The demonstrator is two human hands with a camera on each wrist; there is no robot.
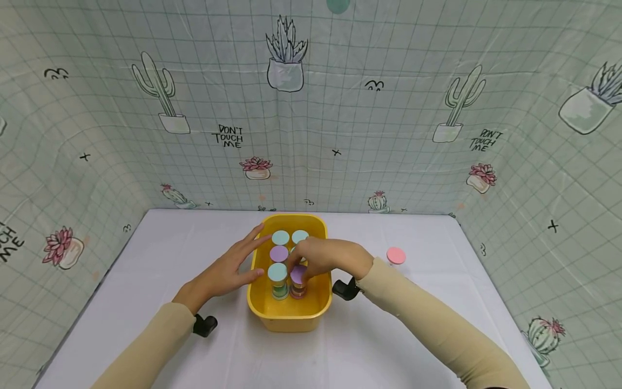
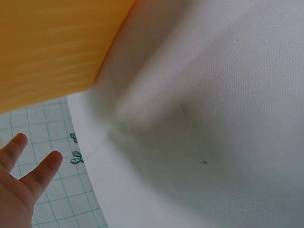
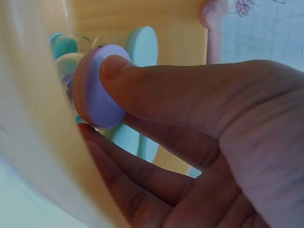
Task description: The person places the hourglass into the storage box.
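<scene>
A yellow plastic tub (image 1: 291,326) stands on the white table, holding several small clear jars with pale blue or purple lids. My right hand (image 1: 326,257) reaches over the tub's right side and grips a purple-lidded jar (image 1: 298,274) at the near right of the group. The right wrist view shows thumb and fingers around its purple lid (image 3: 107,92). Beside it stands a blue-lidded jar (image 1: 278,273) with green in its lower part. My left hand (image 1: 227,270) is at the tub's left rim, fingers spread and holding nothing. My right hand partly hides another lid.
A pink-lidded jar (image 1: 396,255) stands on the table to the right of the tub, beyond my right forearm. Behind and at both sides of the white table (image 1: 194,237) hangs a grid-patterned cloth (image 1: 311,119) with cactus drawings.
</scene>
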